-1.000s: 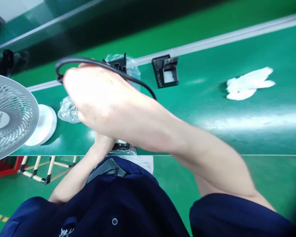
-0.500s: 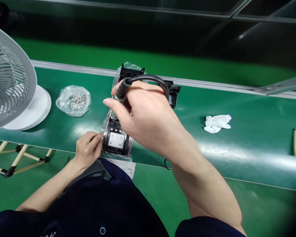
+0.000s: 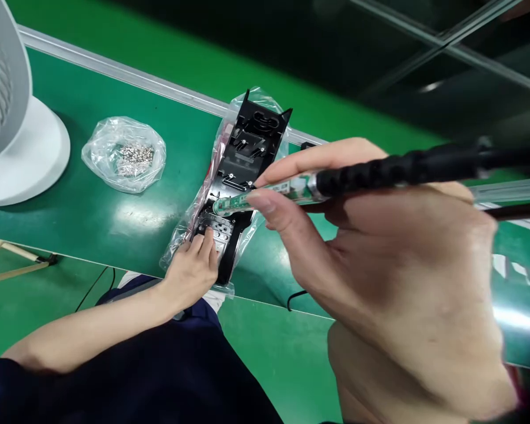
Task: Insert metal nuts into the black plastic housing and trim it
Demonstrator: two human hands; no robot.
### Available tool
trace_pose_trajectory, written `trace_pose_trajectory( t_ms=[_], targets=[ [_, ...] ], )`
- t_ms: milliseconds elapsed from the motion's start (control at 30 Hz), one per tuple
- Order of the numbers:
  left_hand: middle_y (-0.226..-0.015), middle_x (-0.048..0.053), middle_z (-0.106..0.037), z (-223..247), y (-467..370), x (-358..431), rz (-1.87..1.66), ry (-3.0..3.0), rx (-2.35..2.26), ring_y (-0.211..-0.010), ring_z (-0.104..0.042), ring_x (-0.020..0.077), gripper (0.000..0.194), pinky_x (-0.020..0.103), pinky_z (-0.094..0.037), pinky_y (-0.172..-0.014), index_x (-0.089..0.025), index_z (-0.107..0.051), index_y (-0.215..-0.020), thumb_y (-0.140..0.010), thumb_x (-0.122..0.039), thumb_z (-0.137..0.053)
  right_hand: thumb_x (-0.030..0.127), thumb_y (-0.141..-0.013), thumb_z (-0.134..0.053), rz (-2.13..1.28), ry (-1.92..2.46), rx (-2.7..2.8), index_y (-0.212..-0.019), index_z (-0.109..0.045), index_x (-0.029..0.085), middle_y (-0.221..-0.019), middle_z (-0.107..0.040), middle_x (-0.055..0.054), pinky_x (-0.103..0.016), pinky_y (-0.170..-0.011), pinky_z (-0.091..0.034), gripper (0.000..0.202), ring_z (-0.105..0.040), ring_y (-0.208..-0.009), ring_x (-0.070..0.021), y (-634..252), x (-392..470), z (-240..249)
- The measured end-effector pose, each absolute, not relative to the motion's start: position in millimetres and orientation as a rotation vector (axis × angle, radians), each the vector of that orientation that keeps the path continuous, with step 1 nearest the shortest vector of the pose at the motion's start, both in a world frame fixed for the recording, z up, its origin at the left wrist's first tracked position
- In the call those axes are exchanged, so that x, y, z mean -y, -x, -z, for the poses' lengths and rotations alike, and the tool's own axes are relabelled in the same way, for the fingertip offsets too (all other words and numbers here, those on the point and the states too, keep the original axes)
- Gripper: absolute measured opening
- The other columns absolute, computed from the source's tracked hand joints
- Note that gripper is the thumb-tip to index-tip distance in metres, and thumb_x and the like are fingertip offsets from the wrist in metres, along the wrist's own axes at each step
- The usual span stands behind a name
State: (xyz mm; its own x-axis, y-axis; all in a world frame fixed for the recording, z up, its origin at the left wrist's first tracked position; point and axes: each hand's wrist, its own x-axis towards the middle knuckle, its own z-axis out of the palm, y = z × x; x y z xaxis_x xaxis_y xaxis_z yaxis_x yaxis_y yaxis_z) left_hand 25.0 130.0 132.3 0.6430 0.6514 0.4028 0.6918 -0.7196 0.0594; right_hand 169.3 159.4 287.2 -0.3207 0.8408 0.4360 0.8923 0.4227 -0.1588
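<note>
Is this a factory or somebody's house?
Probably a factory assembly line. The green conveyor belt carries a black plastic part on plastic wrap, beside a bag of small screws, and the right hand holds a corded screwdriver.

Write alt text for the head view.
A right hand holds a green electric screwdriver over a black plastic part lying on clear wrap, while the left hand steadies its near end. A bag of screws lies to the left.

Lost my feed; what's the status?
Right hand grips screwdriver, tip at black part. Left hand steadies part. Screw bag left, apart.
</note>
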Motion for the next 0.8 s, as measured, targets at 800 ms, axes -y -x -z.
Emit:
trace_pose_trajectory(
  t_ms=[800],
  targets=[
    [-0.099,0.023,-0.066,-127,-49,-133,0.452,2.651,1.327,-0.065,-0.058,0.0218,0.030,0.027,-0.040,-0.044,0.002,-0.069,-0.094,-0.074,0.001,-0.047,0.066,-0.098,-0.036,-0.307,1.528,1.882,-0.108,-0.061,0.031,-0.091,-0.057,-0.003,-0.034,-0.058,-0.047,0.044,-0.057,-0.096,-0.0257,-177,-152,-276]
  ],
)
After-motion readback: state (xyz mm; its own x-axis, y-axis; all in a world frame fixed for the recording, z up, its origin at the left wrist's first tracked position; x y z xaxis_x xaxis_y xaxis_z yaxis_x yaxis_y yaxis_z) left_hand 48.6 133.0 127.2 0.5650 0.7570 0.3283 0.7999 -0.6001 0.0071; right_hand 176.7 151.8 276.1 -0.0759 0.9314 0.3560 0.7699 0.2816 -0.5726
